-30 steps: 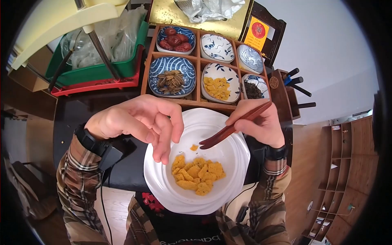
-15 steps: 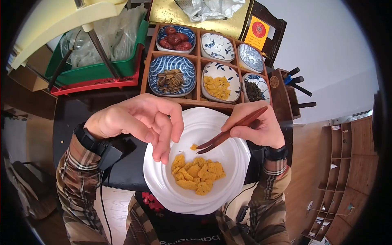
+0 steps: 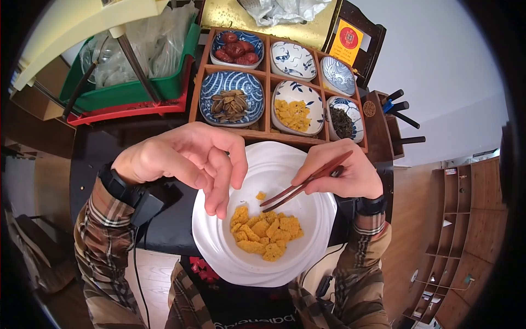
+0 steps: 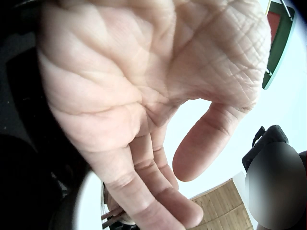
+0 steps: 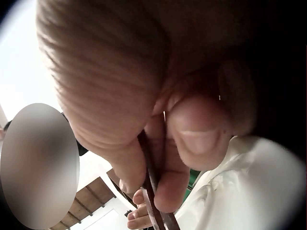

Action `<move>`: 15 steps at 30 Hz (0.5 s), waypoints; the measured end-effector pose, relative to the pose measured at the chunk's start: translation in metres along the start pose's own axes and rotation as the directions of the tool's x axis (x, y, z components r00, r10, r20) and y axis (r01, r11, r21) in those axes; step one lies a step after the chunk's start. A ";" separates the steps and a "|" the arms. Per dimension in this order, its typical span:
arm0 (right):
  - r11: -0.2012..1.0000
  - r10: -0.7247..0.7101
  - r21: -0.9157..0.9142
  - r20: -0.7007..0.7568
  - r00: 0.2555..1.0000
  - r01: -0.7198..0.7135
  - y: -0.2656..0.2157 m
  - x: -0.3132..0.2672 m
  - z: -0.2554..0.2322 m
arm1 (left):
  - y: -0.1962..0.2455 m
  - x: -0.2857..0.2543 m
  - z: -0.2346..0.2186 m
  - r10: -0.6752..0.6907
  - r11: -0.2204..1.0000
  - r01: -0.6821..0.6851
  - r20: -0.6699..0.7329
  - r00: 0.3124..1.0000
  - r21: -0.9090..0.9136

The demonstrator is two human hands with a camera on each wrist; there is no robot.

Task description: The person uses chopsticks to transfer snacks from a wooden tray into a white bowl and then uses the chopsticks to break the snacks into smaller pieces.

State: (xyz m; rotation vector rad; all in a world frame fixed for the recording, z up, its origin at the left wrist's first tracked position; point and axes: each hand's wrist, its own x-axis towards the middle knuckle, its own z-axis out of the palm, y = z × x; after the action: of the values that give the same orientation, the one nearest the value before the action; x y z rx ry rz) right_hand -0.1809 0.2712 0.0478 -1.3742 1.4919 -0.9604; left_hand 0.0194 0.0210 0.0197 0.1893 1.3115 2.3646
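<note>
In the head view a white bowl [image 3: 211, 241] holds a heap of yellow crisp pieces [image 3: 267, 234], with one small crumb [image 3: 261, 195] apart from them. The right hand [image 3: 345, 170] pinches dark red wooden tongs [image 3: 307, 182], their two tips slightly apart over the bowl beside the heap, holding nothing. In the right wrist view thumb and fingers press the tongs [image 5: 151, 206]. Over the bowl's left rim the left hand [image 3: 192, 162] hovers with loosely bent fingers and nothing in it; the left wrist view shows its bare palm [image 4: 144, 72].
Beyond the bowl stands a wooden divided tray [image 3: 252, 133] with small dishes of red dates [image 3: 235, 50], seeds [image 3: 230, 105], yellow bits [image 3: 293, 114] and dark leaves [image 3: 342, 122]. A green bin [image 3: 131, 94] with plastic bags is at the left, a wooden tool holder [image 3: 378, 123] at the right.
The right hand has tilted the tongs and moved their tips slightly left and down, closer to the yellow heap. The left hand has stayed almost still.
</note>
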 end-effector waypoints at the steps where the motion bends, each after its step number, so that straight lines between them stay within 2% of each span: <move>1: 1.000 0.001 0.001 0.000 1.000 -0.001 0.000 0.000 0.000 | 0.000 0.000 0.000 -0.001 1.000 0.001 0.003 1.000 0.000; 4: 1.000 0.014 0.012 0.004 1.000 -0.014 0.001 0.000 0.002 | 0.000 0.000 0.000 -0.004 1.000 0.004 -0.001 1.000 0.001; 6: 1.000 -0.014 0.026 -0.100 0.995 0.017 0.003 0.001 0.006 | 0.000 0.000 -0.001 -0.003 1.000 0.003 0.000 1.000 0.002; 9: 0.998 0.042 0.039 -0.052 0.998 -0.040 -0.001 0.001 0.004 | -0.002 0.000 -0.001 -0.002 1.000 0.002 0.003 1.000 -0.004; 13: 0.998 0.045 0.052 -0.032 0.998 -0.044 0.001 0.001 0.003 | -0.001 0.001 -0.001 0.006 1.000 -0.006 0.002 1.000 -0.011; 15: 1.000 0.003 0.031 -0.027 1.000 -0.002 0.003 0.000 0.002 | -0.002 0.001 -0.001 0.008 1.000 -0.008 0.003 1.000 -0.004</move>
State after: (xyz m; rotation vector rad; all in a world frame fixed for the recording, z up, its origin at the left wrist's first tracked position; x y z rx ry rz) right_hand -0.1796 0.2711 0.0442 -1.3417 1.4924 -1.0000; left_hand 0.0189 0.0210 0.0177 0.1968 1.3065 2.3725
